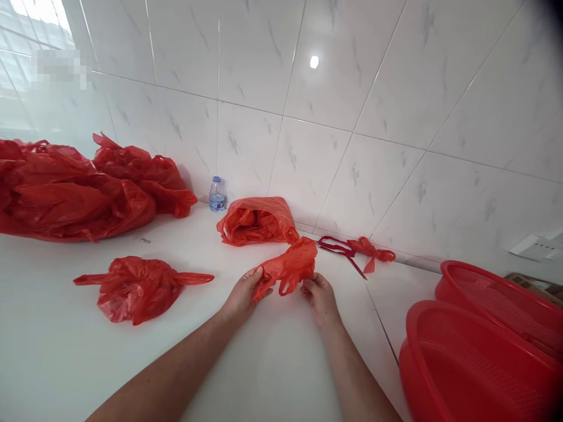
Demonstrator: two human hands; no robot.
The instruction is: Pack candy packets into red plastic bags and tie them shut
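Between my hands is a small crumpled red plastic bag, held up over the white table. My left hand pinches its left edge between thumb and fingers. At the bag's lower right, my right hand has its fingers closed on the edge. Just behind lies a folded red bag with its mouth facing me and more red plastic inside. To the left, a bunched red bag rests on the table with its two handles stretched out sideways.
A large heap of red bags fills the back left. A small water bottle stands by the tiled wall. Dark red strips and a knotted red bag lie right of centre. Red plastic baskets stand at the right.
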